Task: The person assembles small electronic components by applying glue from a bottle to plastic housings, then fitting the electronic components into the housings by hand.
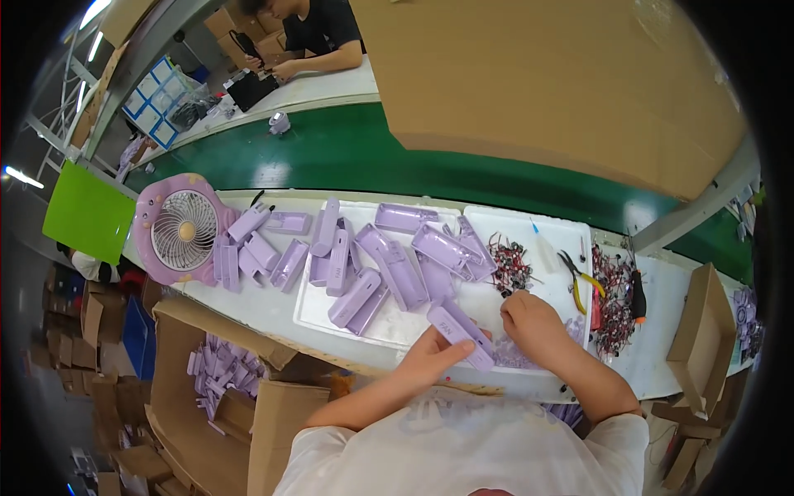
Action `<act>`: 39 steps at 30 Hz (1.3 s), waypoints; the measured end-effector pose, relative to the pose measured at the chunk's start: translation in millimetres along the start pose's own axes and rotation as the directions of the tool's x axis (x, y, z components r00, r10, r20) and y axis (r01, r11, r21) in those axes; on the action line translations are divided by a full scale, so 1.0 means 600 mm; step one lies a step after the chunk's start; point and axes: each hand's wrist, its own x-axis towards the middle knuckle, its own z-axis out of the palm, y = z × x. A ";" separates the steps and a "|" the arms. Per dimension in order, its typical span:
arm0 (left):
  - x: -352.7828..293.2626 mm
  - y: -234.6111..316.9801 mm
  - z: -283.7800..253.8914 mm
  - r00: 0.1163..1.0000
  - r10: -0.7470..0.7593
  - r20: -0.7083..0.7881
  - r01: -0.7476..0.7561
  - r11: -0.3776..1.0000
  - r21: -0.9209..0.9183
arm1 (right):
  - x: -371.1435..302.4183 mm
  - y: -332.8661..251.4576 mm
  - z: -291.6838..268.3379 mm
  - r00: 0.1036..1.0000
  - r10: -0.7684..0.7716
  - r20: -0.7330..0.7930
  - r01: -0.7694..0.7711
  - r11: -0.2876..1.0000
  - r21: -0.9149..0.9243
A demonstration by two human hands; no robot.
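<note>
My left hand (430,357) is closed round a long light-purple plastic housing (461,332), which tilts over the near edge of a white foam tray (316,304). Just right of it is my right hand (533,324), its fingers curled and pinched together; whatever they may hold is hidden. Small translucent purple pieces (514,354) lie under and around that hand. Beyond it sits a heap of small wired parts (510,263) beside a white blue-tipped tube (543,248). Several more purple housings (399,269) are spread over the tray's left and middle.
Yellow-handled pliers (582,285), a screwdriver (638,299) and more wired parts (612,318) lie at right. A purple fan (184,229) stands left. Cardboard boxes (273,434) flank the bench. Behind runs a green belt (331,145); a co-worker (318,37) sits across it.
</note>
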 end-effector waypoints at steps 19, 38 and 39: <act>0.008 -0.004 -0.044 0.956 0.002 0.294 0.088 0.953 -0.291 | -0.024 -0.078 -0.022 0.947 0.095 -0.306 0.058 0.889 0.454; 0.063 0.021 -0.069 0.982 0.071 0.177 0.040 0.829 -0.558 | -0.006 -0.047 0.047 0.992 -0.124 0.038 0.116 0.980 0.164; 0.060 0.023 -0.069 0.982 0.071 0.173 0.039 0.828 -0.559 | -0.003 -0.049 0.054 0.989 -0.131 0.070 0.120 0.982 0.144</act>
